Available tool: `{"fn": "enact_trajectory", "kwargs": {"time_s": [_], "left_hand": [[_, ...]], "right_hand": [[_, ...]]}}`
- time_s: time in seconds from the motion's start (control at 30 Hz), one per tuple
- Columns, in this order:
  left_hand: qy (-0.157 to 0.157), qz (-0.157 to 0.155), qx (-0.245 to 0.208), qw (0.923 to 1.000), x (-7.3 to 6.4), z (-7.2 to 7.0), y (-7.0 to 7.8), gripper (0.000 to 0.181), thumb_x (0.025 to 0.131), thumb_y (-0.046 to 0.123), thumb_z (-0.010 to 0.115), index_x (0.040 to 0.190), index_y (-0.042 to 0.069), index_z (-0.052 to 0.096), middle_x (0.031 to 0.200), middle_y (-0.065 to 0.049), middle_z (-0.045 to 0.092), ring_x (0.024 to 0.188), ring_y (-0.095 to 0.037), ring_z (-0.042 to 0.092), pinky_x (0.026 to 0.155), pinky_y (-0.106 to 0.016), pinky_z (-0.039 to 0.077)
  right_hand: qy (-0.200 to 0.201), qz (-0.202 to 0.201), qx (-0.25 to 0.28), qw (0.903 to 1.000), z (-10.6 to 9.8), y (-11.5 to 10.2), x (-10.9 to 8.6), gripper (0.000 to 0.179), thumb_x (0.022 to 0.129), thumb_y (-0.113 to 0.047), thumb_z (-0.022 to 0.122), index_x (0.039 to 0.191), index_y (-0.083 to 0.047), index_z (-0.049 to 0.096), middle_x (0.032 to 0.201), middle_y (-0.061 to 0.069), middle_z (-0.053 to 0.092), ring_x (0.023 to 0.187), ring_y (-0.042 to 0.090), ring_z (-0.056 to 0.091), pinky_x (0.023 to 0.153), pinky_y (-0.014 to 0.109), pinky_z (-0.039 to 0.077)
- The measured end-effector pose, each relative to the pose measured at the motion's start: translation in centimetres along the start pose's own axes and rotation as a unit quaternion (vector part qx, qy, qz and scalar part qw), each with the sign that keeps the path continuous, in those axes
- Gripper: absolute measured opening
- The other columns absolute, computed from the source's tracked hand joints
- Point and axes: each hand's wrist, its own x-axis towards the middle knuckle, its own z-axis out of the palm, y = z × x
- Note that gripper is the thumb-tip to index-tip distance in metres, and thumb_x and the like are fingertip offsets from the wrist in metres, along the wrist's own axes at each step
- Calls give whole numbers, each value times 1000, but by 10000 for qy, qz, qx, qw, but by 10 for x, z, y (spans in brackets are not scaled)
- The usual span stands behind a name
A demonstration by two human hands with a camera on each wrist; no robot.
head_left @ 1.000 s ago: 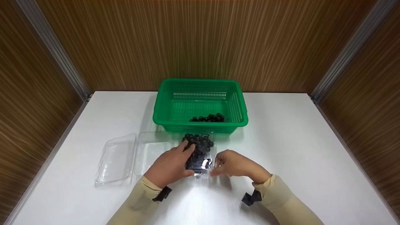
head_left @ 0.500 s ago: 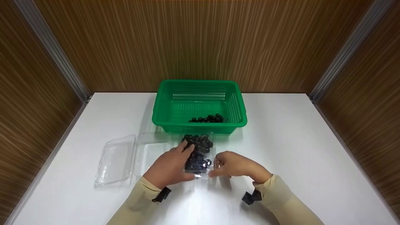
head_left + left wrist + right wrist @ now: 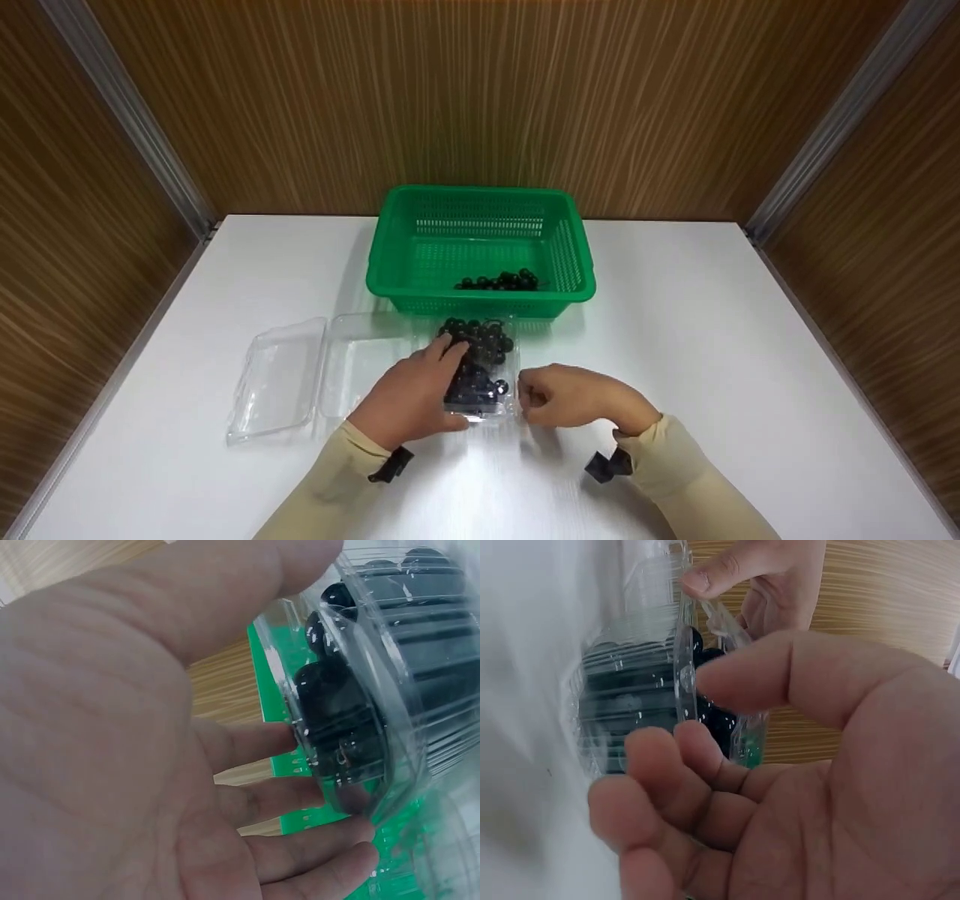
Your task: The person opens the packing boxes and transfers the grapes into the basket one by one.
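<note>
Wood-grain walls (image 3: 480, 97): seen from the head, brown panels on three sides, with grey metal strips (image 3: 124, 112) at the corners.
Table (image 3: 712, 315): white, carrying everything between the walls.
Green basket (image 3: 480, 297): slotted, at the back of the table; a bunch of dark grapes (image 3: 517, 280) lies near its front wall.
Filled grape box (image 3: 487, 411): clear plastic, just in front of the basket and between the two hands, with more dark berries (image 3: 487, 341) inside.
Spare clamshell (image 3: 328, 367): clear, to the left of the filled grape box, its lid (image 3: 277, 382) folded out flat on the far left.
Left hand (image 3: 409, 394): spread wide over the left part of the filled box, thumb at its near edge.
Right hand (image 3: 577, 394): narrow, fingers curled, tips at the box's right rim.
Sleeves (image 3: 319, 484): beige.
Palm, from the left wrist: thumb along one edge of the box, nearly straight fingers reaching to another; basket green shows behind.
Rim, from the right wrist: thumb and forefinger pinch the clear lip, other fingers bent inward; the left thumb touches the box beyond. Whether its top is fully seated, I cannot tell.
</note>
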Motion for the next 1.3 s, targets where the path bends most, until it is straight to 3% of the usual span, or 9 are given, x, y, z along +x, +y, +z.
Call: {"fn": "enact_trajectory", "kwargs": {"time_s": [0.13, 0.37, 0.5, 0.73, 0.9, 1.1, 1.3], "left_hand": [[24, -21, 14, 10000, 1, 1, 0, 108, 75, 47, 92, 159, 5, 38, 152, -29, 46, 119, -47, 63, 99, -54, 53], [-142, -126, -80, 9998, 1, 0, 0, 102, 77, 46, 90, 159, 10, 42, 155, -28, 43, 121, -46, 61, 99, -55, 53], [-173, -136, -29, 9998, 1, -1, 1, 101, 78, 47, 90, 159, 11, 41, 156, -27, 43, 123, -46, 61, 101, -55, 52], [-159, -48, -29, 9999, 2, -3, 4, 100, 78, 46, 89, 158, 9, 42, 155, -28, 43, 123, -46, 61, 101, -55, 52], [-162, -25, -34, 9999, 2, -3, 4, 99, 79, 46, 89, 158, 7, 42, 154, -29, 43, 121, -47, 62, 100, -55, 52], [-269, -123, -70, 9995, 1, -3, 4, 99, 80, 46, 87, 159, 8, 40, 156, -29, 41, 124, -46, 61, 102, -54, 52], [-299, -147, -109, 9994, 0, -4, 5, 97, 81, 45, 87, 158, 7, 42, 156, -29, 42, 123, -46, 62, 101, -53, 52]], "right_hand": [[140, -65, 8, 9999, -1, 3, 3, 17, 97, -13, 58, 81, -15, 60, 67, -12, 49, 65, 7, 49, 64, 29, 42], [281, 331, -44, 9990, 0, 5, 6, 33, 110, -25, 45, 88, -9, 65, 61, -9, 52, 60, 9, 52, 72, 39, 48], [391, 524, 17, 9979, 2, 6, 6, 35, 111, -28, 44, 90, -10, 66, 61, -7, 54, 62, 10, 54, 77, 42, 50], [518, 622, 38, 9967, 5, 6, 8, 38, 111, -29, 43, 80, -13, 57, 65, -6, 51, 62, 12, 50, 68, 38, 44], [514, 680, 109, 9963, 7, 7, 8, 37, 111, -29, 44, 82, -12, 58, 69, -4, 53, 64, 13, 51, 69, 39, 45], [423, 834, -51, 9956, 8, 6, 10, 36, 112, -29, 42, 86, -11, 59, 76, -1, 52, 76, 18, 52, 79, 46, 47], [347, 849, -90, 9957, 7, 4, 10, 38, 112, -29, 41, 80, -13, 54, 72, -3, 46, 71, 17, 48, 76, 44, 44]]}}
